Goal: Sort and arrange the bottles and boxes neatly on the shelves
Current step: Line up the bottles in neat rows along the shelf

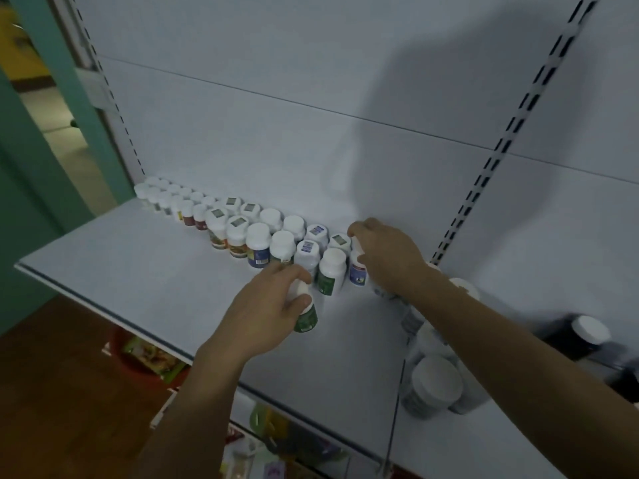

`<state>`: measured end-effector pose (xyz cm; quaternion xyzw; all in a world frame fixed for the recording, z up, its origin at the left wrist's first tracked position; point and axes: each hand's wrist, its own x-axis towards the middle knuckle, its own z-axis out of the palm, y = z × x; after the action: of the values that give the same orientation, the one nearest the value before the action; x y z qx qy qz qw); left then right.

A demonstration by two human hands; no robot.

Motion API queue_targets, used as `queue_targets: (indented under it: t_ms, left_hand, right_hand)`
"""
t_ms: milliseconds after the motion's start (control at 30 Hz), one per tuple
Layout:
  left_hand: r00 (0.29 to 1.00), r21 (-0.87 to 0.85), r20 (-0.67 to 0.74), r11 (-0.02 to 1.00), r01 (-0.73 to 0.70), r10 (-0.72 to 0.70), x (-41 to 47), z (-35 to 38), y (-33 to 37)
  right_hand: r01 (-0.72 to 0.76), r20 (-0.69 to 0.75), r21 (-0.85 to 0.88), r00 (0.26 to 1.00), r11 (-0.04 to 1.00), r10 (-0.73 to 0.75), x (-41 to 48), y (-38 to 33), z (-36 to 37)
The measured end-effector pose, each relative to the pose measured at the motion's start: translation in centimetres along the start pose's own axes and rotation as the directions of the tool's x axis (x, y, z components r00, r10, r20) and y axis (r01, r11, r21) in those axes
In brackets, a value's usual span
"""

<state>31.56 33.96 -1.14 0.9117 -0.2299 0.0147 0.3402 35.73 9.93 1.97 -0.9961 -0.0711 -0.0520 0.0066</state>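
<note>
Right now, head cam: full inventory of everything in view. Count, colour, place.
shelf: one, white, across the centre
small bottles: roughly two dozen, white caps, mixed labels, two rows along the back panel
green-label bottle: one, white cap, in front of the rows
blue-label bottle: one, white cap, right end of the rows
large bottles: at least three, white caps, blurred, next bay, lower right
dark jar: one, white cap, far right
red tub: one, below the shelf, left, packets inside
left hand: one, grips the green-label bottle
right hand: one, grips the blue-label bottle from above
</note>
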Motion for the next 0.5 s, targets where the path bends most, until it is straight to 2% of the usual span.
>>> queue_targets:
  t_ms: [167,333,500]
  left_hand:
    - [0.991,0.048,0.039,0.990,-0.129,0.128,2.0,1.7,1.9]
    - [0.947,0.253,0.097,0.912,-0.322,0.307,5.1,3.6,5.0]
    - [0.934,0.390,0.107,0.849,-0.356,0.342,7.5,4.4,5.8]
  right_hand:
    - [-0.052,-0.065,-0.016,0.997,0.999,0.051,-1.6,1.1,-0.5]
    - [-0.110,0.048,-0.031,0.993,0.993,0.111,-3.9,3.1,-1.3]
    - [-0.107,0.040,-0.162,0.993,0.981,0.114,-5.3,3.7,-0.5]
